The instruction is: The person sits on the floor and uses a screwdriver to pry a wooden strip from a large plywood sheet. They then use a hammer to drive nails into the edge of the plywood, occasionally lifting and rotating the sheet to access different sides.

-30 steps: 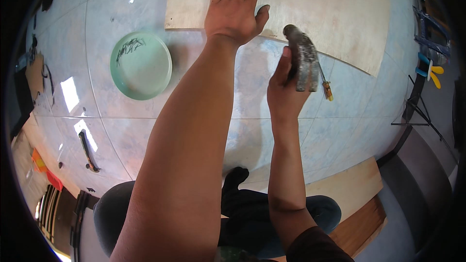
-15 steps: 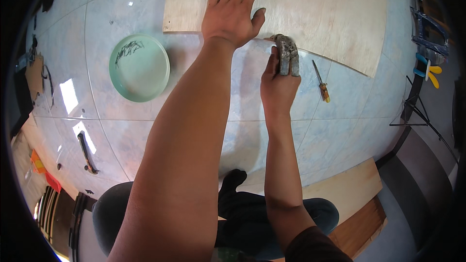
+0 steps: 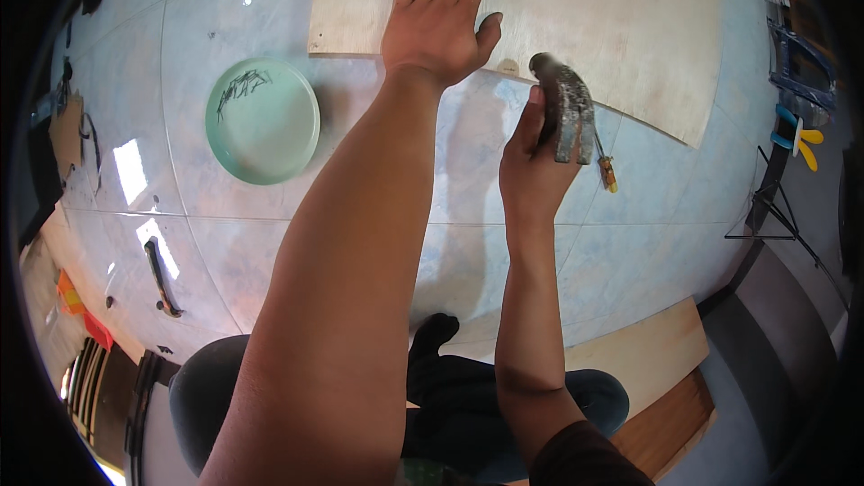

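My left hand lies flat on a pale plywood board, fingers spread and pointing away from me. In my right hand is a claw hammer, gripped and raised near the board's front edge; its worn grey claw faces me. The hammer's handle is mostly hidden by the hand. Between the two hands, a small round light-brown spot shows at the board's edge. A screwdriver with an amber handle lies on the tiles right of the hammer, its shaft partly covered.
To the left, a mint-green round dish holds several dark nails. A dark-handled tool lies on the tiled floor further left. More wood boards are at my lower right. A black thin-legged stand is at the far right.
My right hand has lifted the hammer up off the board's edge and to the right, uncovering the round spot. My left hand stays at the same place on the board.
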`<state>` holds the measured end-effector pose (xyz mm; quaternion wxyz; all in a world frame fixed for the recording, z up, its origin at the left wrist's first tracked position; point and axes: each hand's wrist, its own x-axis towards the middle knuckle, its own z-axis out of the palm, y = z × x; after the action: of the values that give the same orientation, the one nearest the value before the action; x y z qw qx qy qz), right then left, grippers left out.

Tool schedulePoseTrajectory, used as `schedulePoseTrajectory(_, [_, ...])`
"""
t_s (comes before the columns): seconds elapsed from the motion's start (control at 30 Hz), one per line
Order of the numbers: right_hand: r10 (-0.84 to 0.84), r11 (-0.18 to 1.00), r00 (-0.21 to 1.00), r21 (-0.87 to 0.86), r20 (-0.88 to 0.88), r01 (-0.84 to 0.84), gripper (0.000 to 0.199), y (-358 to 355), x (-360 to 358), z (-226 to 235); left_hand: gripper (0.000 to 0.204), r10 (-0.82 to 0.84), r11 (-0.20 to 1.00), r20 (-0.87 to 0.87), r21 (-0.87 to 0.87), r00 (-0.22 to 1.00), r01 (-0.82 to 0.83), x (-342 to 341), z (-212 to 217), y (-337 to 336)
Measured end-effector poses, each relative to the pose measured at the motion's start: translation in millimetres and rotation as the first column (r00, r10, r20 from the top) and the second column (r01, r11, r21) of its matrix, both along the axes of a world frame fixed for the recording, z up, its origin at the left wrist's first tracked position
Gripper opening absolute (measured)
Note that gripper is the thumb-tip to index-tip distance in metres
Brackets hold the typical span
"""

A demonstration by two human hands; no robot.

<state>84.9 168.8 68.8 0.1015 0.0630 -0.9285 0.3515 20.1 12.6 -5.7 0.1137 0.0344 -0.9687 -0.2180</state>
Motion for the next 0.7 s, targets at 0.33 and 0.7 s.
schedulePoseTrajectory(0.33, [0.006, 0.996, 0.993, -0.088, -0.121, -0.016, 0.023, -6.7, -7.6, -4.8, 0.067, -0.005, 1.0, -0.008, 0.005, 1.0, 0.005, -3.8, 2.0, 1.5])
schedulePoseTrajectory(0.7, [-0.046, 0.996, 0.996, -0.072, 0.071, 0.051, 0.021, -11.6, 2.3, -1.5, 0.067, -0.008, 1.0, -0.002, 0.011, 1.0, 0.008, -1.9, 0.5, 0.4])
